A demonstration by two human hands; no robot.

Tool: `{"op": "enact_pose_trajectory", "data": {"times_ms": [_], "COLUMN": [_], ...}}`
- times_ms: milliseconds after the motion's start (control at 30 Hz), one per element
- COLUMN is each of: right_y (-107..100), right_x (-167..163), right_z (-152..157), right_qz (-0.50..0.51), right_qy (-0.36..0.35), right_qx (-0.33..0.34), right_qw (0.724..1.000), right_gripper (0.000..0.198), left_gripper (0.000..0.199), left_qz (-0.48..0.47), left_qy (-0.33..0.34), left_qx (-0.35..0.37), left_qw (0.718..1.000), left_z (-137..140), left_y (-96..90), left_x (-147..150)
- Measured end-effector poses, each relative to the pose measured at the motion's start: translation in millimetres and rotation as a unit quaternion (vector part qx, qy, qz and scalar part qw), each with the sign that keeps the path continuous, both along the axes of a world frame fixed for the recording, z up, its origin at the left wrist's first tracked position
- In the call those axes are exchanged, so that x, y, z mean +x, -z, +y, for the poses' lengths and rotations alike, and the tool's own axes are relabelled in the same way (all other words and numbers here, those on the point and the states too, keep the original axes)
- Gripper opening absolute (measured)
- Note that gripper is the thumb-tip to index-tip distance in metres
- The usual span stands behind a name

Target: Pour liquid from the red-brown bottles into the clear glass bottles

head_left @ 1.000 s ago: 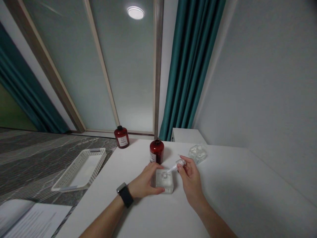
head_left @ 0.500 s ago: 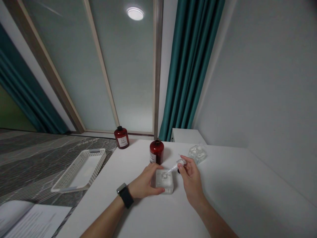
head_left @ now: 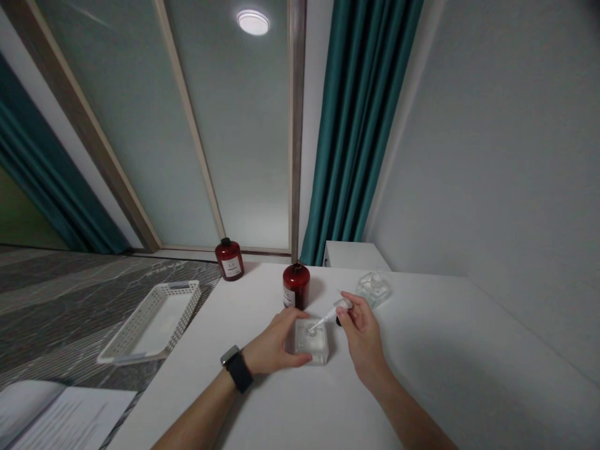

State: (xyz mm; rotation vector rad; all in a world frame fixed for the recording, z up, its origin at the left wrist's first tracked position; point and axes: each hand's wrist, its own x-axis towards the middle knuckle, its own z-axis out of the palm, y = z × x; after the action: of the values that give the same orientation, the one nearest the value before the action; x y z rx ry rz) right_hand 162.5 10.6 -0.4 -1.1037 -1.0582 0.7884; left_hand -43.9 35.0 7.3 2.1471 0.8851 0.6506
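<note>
My left hand [head_left: 276, 345] curves round the left side of a square clear glass bottle [head_left: 317, 351] standing on the white table, thumb along its near edge. Between the thumb and fingers of my right hand [head_left: 363, 334] is a clear narrow-stemmed tube with a wider upper end [head_left: 330, 315]; funnel or dropper, I cannot tell. Its stem slants down to the bottle's round mouth. Just behind my left fingers stands an uncapped dark red bottle [head_left: 296, 286] with a white label. A small black cap [head_left: 338, 321] lies partly hidden beside my right hand.
A second red bottle [head_left: 229, 259] with a black cap stands at the table's back left corner. Crumpled clear plastic [head_left: 374, 287] lies behind my right hand. Left of the white table [head_left: 422, 387] are a white basket [head_left: 105, 353] and an open book [head_left: 79, 415].
Almost nothing differs. The view has shifted very slightly, and both hands keep their places at the glass bottle, the tube's stem still at its mouth.
</note>
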Motion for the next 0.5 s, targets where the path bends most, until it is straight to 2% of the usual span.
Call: {"op": "enact_pose_trajectory", "data": {"times_ms": [267, 400, 500], "right_y": [-4.4, -5.3, 0.0], "right_x": [6.7, 27.8, 46.2], "right_z": [2.3, 13.1, 24.0], "right_qz": [0.016, 0.015, -0.002], "right_qy": [-0.031, -0.046, -0.02], "right_qx": [0.001, -0.011, 0.002], "right_qw": [0.999, 0.999, 1.0], "right_gripper": [0.035, 0.038, 0.037], "left_gripper": [0.059, 0.058, 0.056], "left_qz": [0.001, 0.007, 0.006], "left_qy": [0.003, 0.002, 0.008], "left_qx": [0.004, 0.0, -0.007], "left_qw": [1.0, 1.0, 1.0], "left_z": [0.4, -0.1, -0.8], "left_y": [0.3, -1.5, -3.6], "left_x": [-0.3, -0.7, -0.6]}}
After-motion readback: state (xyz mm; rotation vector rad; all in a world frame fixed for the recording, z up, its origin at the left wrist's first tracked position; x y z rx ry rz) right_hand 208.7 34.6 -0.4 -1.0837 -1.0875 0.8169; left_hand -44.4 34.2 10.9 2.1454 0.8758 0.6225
